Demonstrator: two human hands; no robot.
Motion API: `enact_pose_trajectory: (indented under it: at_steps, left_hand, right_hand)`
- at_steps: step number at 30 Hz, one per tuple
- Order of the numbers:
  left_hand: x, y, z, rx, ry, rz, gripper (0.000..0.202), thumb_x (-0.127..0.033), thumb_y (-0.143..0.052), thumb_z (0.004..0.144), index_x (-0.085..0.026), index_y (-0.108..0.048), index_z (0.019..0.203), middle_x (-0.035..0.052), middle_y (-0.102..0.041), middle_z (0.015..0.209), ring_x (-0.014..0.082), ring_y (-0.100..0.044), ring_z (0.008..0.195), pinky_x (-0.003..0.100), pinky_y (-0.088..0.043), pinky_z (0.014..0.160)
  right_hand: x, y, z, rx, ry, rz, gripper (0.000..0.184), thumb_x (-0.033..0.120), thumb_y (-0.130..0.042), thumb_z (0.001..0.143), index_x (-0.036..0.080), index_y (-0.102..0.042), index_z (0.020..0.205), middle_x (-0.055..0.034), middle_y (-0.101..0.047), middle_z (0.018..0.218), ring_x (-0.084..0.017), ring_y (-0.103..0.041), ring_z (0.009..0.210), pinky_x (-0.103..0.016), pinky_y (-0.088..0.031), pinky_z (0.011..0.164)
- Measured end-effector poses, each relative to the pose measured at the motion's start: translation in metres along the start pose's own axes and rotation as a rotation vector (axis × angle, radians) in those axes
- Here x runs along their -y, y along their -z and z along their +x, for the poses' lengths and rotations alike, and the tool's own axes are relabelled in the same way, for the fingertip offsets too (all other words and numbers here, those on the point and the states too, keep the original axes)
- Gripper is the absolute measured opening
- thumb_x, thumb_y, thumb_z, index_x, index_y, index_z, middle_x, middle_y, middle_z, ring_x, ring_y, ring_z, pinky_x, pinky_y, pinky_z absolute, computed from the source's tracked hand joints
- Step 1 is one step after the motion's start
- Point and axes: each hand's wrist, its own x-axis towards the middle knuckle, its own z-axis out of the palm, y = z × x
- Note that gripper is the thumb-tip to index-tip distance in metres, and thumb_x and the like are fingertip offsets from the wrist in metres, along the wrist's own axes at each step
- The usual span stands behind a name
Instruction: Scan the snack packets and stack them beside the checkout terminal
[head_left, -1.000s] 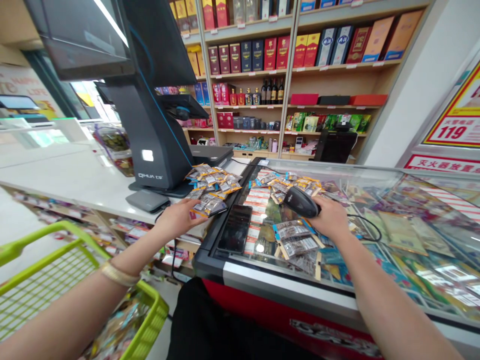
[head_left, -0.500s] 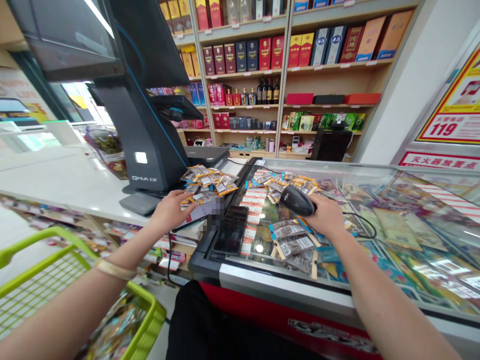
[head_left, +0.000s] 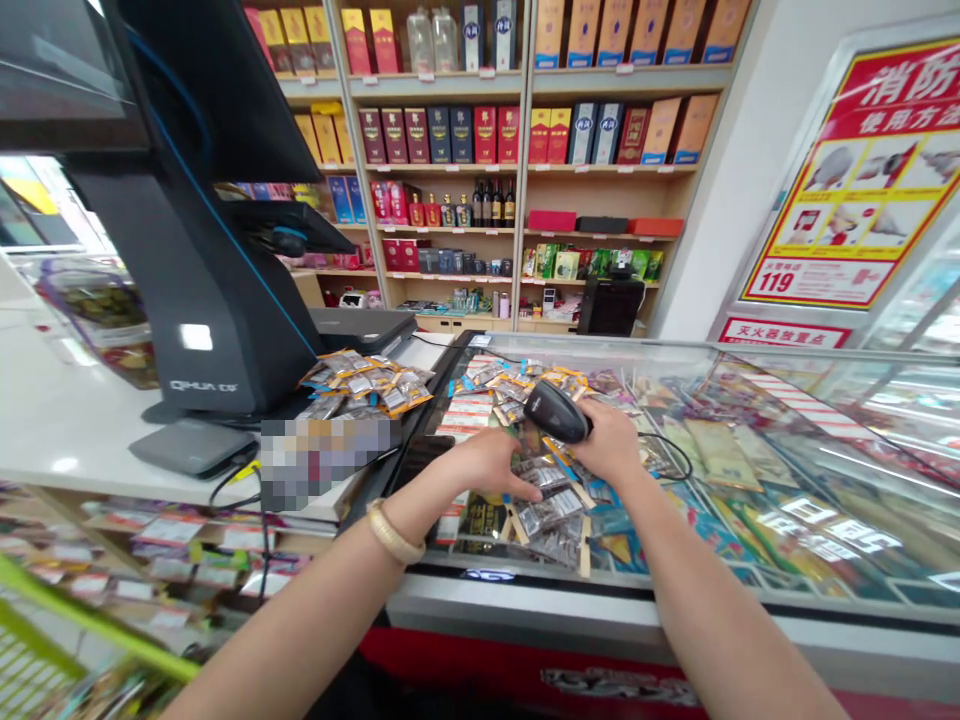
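My right hand (head_left: 611, 445) grips a black barcode scanner (head_left: 555, 411), its head pointing left and down over the glass lid of a chest freezer (head_left: 750, 400). My left hand (head_left: 487, 468) lies on small snack packets (head_left: 547, 512) on the glass, fingers bent down onto them; whether it has one pinched I cannot make out. A second pile of orange-edged packets (head_left: 367, 380) lies on the white counter (head_left: 67, 420) beside the black checkout terminal (head_left: 187, 270). More packets (head_left: 517, 380) are spread further back on the glass.
A black phone (head_left: 416, 458) lies at the freezer's left edge, partly behind my left wrist. A green shopping basket (head_left: 67, 630) sits at lower left. Shelves of boxed bottles (head_left: 480, 130) stand behind. The scanner's cable (head_left: 675, 450) loops to the right. A red fire notice (head_left: 847, 180) hangs on the right.
My left hand left the packet pile on the white counter and moved right onto the packets on the freezer glass. The scanner hand stayed over the glass. The view shifted right.
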Motion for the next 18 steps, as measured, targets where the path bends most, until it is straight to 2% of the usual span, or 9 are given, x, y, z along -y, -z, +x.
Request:
enact_pose_trajectory:
  at_steps: [2, 4, 7, 10, 12, 15, 18]
  left_hand:
    - [0.004, -0.008, 0.008, 0.036, 0.027, 0.001, 0.041, -0.050, -0.085, 0.042, -0.020, -0.064, 0.062, 0.0014, -0.062, 0.061, 0.0197, -0.060, 0.061, 0.026, -0.039, 0.055]
    - [0.012, -0.013, 0.009, 0.039, 0.060, -0.075, 0.045, -0.043, -0.087, 0.040, -0.020, -0.064, 0.070, 0.0004, -0.064, 0.065, 0.0183, -0.058, 0.060, 0.026, -0.038, 0.053]
    - [0.027, -0.012, 0.007, 0.016, 0.084, -0.332, 0.048, -0.033, -0.086, 0.040, -0.019, -0.060, 0.077, -0.0015, -0.066, 0.070, 0.0165, -0.059, 0.062, 0.024, -0.040, 0.055]
    - [0.037, -0.002, 0.005, 0.040, 0.097, -0.625, 0.041, -0.029, -0.084, 0.046, -0.019, -0.058, 0.076, -0.0019, -0.066, 0.069, 0.0153, -0.061, 0.064, 0.025, -0.044, 0.058]
    - [0.040, 0.007, 0.005, -0.053, 0.128, -0.760, 0.041, -0.029, -0.084, 0.049, -0.018, -0.061, 0.081, -0.0011, -0.068, 0.072, 0.0149, -0.061, 0.065, 0.025, -0.046, 0.061]
    - [0.042, 0.016, 0.007, -0.337, 0.175, -0.931, 0.047, -0.031, -0.084, 0.052, -0.016, -0.065, 0.092, 0.0025, -0.071, 0.083, 0.0154, -0.064, 0.071, 0.027, -0.049, 0.065]
    - [0.046, 0.016, 0.011, -0.527, 0.201, -1.079, 0.053, -0.027, -0.083, 0.051, -0.015, -0.062, 0.099, 0.0040, -0.071, 0.089, 0.0156, -0.065, 0.075, 0.029, -0.051, 0.070]
  right_hand:
    - [-0.001, 0.000, 0.001, -0.003, -0.011, 0.004, 0.029, 0.026, -0.059, 0.067, 0.023, -0.069, 0.094, -0.0079, -0.073, 0.091, -0.026, -0.067, 0.085, -0.033, -0.047, 0.072]
    - [-0.003, 0.000, 0.001, -0.005, -0.021, 0.003, 0.030, 0.026, -0.059, 0.066, 0.022, -0.069, 0.094, -0.0090, -0.073, 0.091, -0.027, -0.067, 0.085, -0.034, -0.048, 0.073]
    - [-0.005, -0.001, 0.001, -0.026, -0.025, -0.002, 0.031, 0.027, -0.058, 0.065, 0.021, -0.069, 0.094, -0.0098, -0.073, 0.091, -0.027, -0.066, 0.084, -0.036, -0.049, 0.074]
    - [-0.006, -0.001, 0.001, -0.067, -0.022, 0.004, 0.032, 0.028, -0.058, 0.066, 0.020, -0.068, 0.095, -0.0104, -0.073, 0.096, -0.027, -0.066, 0.086, -0.037, -0.049, 0.077]
    - [-0.006, -0.001, 0.001, -0.103, -0.022, 0.010, 0.032, 0.030, -0.057, 0.067, 0.020, -0.068, 0.096, -0.0106, -0.073, 0.098, -0.027, -0.066, 0.089, -0.037, -0.049, 0.079]
    - [-0.007, 0.002, 0.000, -0.180, -0.020, 0.017, 0.031, 0.032, -0.056, 0.070, 0.019, -0.068, 0.095, -0.0115, -0.072, 0.094, -0.028, -0.066, 0.088, -0.037, -0.049, 0.078]
    - [-0.008, 0.004, 0.000, -0.229, 0.006, 0.036, 0.028, 0.037, -0.056, 0.072, 0.019, -0.067, 0.090, -0.0118, -0.071, 0.086, -0.028, -0.066, 0.083, -0.037, -0.048, 0.073]
